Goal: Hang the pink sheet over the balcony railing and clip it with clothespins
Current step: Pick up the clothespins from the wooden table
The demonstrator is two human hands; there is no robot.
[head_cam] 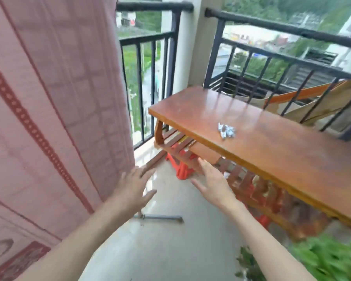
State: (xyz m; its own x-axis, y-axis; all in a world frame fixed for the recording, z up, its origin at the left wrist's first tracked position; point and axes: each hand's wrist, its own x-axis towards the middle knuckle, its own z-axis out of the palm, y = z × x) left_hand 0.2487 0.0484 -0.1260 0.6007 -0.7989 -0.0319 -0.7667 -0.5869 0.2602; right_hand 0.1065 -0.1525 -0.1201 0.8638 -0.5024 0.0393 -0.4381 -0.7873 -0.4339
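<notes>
The pink sheet [49, 110], with dark red patterned stripes, hangs down over the left stretch of the black balcony railing [154, 7] and fills the left of the view. My left hand [133, 187] is open with fingers spread, just right of the sheet's lower edge. My right hand [213, 182] is open too, fingers pointing toward the wooden table [272, 142]. A small pile of pale clothespins [227, 131] lies on the tabletop, apart from both hands.
A second railing section [282, 47] runs behind the table. Orange plastic items [182, 169] sit under the table's slatted shelf. A grey metal bar [160, 217] lies on the tiled floor. Green leaves [322, 260] lie at the lower right.
</notes>
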